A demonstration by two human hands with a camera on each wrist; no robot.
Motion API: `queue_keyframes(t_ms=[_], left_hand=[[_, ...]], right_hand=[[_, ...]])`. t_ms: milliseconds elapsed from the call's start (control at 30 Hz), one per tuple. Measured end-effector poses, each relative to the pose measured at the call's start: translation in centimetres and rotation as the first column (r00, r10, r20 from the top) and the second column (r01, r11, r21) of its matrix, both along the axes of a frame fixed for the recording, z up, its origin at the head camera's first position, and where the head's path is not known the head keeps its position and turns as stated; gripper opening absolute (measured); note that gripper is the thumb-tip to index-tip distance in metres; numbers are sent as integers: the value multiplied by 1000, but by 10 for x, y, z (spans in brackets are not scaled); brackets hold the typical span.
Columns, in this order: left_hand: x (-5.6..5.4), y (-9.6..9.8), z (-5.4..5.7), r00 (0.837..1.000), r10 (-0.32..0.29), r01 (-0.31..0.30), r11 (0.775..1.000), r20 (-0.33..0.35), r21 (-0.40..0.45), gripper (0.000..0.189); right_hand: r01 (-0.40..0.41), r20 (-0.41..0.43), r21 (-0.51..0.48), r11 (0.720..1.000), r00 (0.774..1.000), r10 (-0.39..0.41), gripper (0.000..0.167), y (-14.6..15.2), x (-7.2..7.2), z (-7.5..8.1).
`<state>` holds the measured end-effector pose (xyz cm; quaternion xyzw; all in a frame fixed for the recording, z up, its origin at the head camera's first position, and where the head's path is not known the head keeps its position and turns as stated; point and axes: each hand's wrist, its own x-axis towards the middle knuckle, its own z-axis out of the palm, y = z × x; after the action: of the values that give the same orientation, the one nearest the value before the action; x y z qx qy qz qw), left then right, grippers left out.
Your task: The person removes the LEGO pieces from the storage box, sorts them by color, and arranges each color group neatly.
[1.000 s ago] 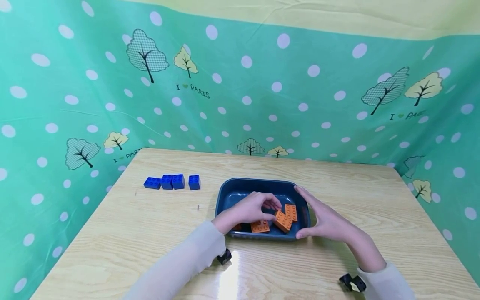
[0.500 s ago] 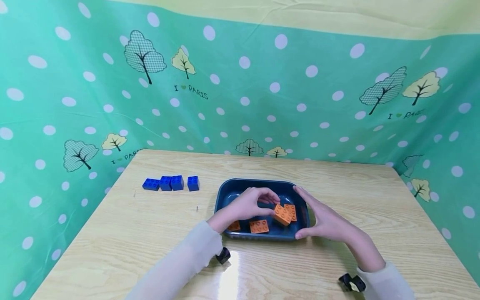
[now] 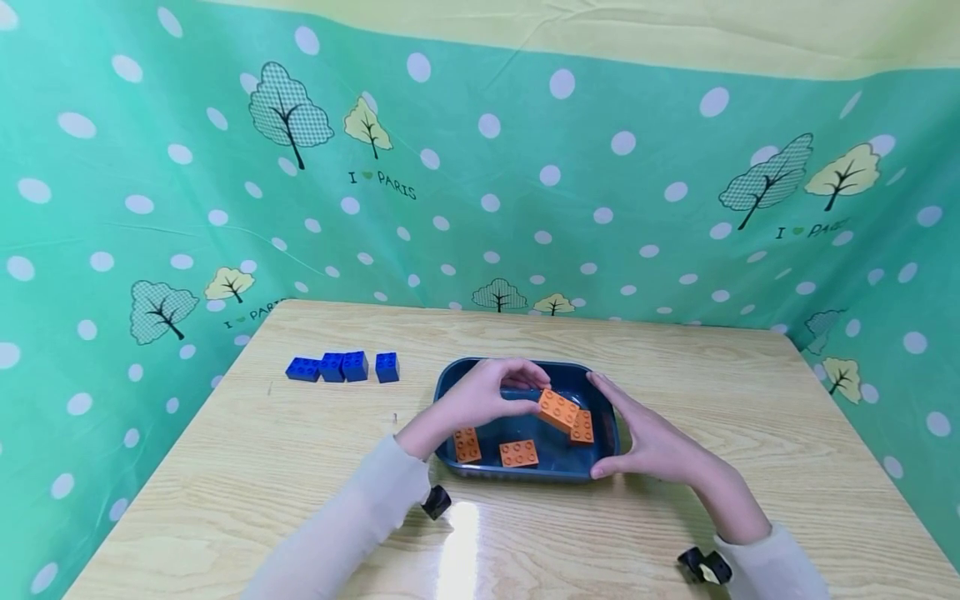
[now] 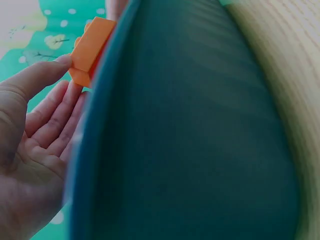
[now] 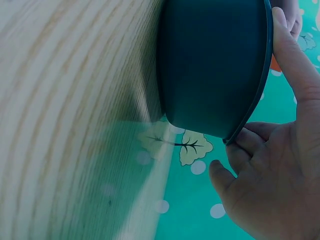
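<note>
My left hand (image 3: 487, 392) pinches an orange toy building brick (image 3: 557, 409) between thumb and fingers, tilted over the dark blue plastic tub (image 3: 555, 462). The left wrist view shows the thumb on one side of that brick (image 4: 92, 47), beyond the tub's blurred wall. At the tub's right end, my right hand (image 3: 663, 442) holds the rim, thumb at the near corner and fingers at the far one. In the right wrist view its fingers bend over the tub's rim (image 5: 215, 65). Inside the tub lie other orange bricks: one at left (image 3: 467, 445), one in front (image 3: 519, 453), another at right (image 3: 582, 427), partly covered.
Several blue bricks (image 3: 343, 367) stand in a row on the wooden table (image 3: 712, 375), back left of the tub. A green dotted cloth (image 3: 450, 167) hangs behind and along the sides. Black wrist cameras (image 3: 437, 502) sit below each wrist.
My left hand has taken hold of the orange brick and lifted it up and slightly left from beside the right-hand brick. My right hand has stayed on the tub.
</note>
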<state>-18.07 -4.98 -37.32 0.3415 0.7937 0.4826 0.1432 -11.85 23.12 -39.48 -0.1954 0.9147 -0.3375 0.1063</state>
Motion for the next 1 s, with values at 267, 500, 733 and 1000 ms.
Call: queue_keyframes(t_ms=[267, 500, 733, 1000], left_hand=[[0, -18, 12, 998, 45, -44, 999, -37, 20, 34], [-1, -37, 20, 996, 87, -85, 994, -23, 67, 37], [-4, -55, 23, 989, 150, -148, 987, -17, 65, 38], [-2, -80, 30, 976, 217, -215, 973, -12, 84, 38]], right_hand=[[7, 13, 3, 1000, 1000, -7, 123, 0, 0, 1], [1, -2, 1, 1000, 1000, -1, 124, 0, 1, 0], [-3, -17, 0, 1000, 1000, 3, 124, 1, 1, -1], [-5, -14, -3, 1000, 1000, 5, 123, 0, 1, 0]])
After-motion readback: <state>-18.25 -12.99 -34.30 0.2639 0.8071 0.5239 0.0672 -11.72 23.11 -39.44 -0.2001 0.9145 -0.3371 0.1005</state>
